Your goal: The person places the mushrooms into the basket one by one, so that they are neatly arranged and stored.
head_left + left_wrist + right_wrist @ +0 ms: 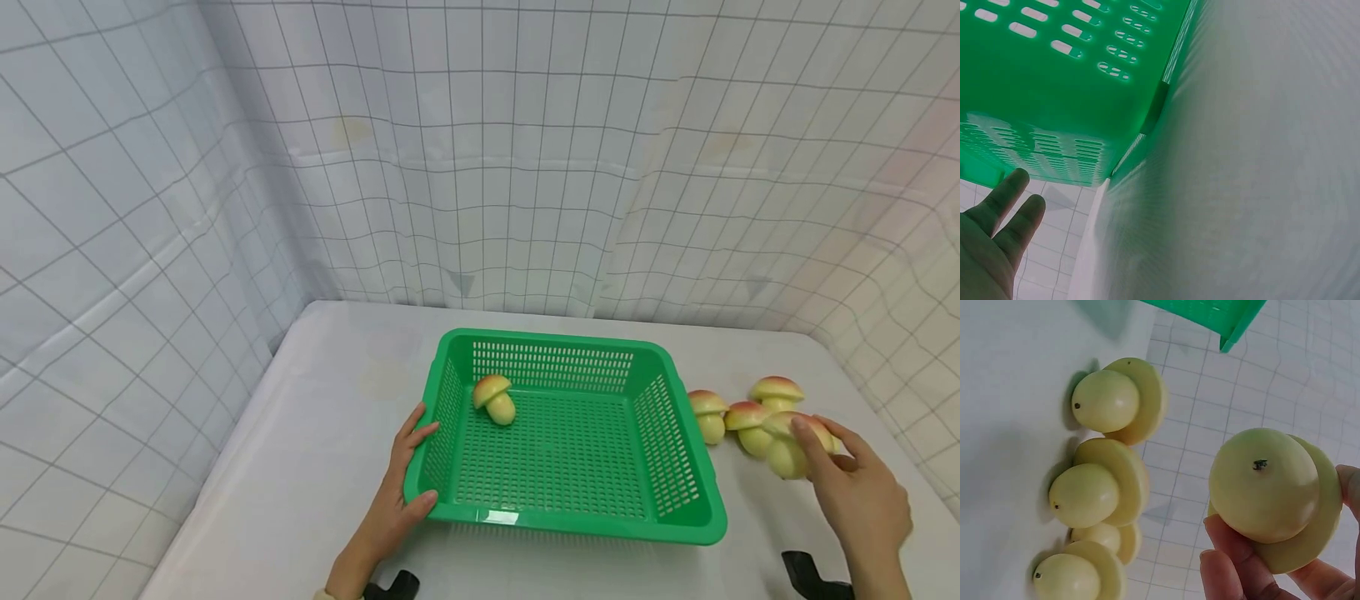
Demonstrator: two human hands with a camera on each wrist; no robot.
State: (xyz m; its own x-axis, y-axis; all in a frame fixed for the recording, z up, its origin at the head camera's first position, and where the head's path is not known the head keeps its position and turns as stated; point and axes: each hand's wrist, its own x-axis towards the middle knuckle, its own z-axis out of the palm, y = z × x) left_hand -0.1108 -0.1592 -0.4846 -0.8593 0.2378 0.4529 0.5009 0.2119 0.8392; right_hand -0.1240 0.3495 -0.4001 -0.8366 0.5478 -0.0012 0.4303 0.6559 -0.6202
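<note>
While one yellow-green mushroom hangs in the right hand, pinched between thumb and fingers and clear of the desk in the right-wrist view, four more mushrooms sit clustered close by on the white-covered surface, just right of a green basket. One of the four is mostly hidden from the head camera. A single reddish-capped mushroom lies inside the basket, near its left wall. By that count, the work appears to be at an early stage: one piece inside, one in hand, four outside. At the basket's left side, the left hand rests extended, spread fingers against the rim, its thumb at the near corner, apparently steadying rather than clasping it. Black wrist gear shows below each hand; beyond the desk hang white grid-patterned sheets.
</note>
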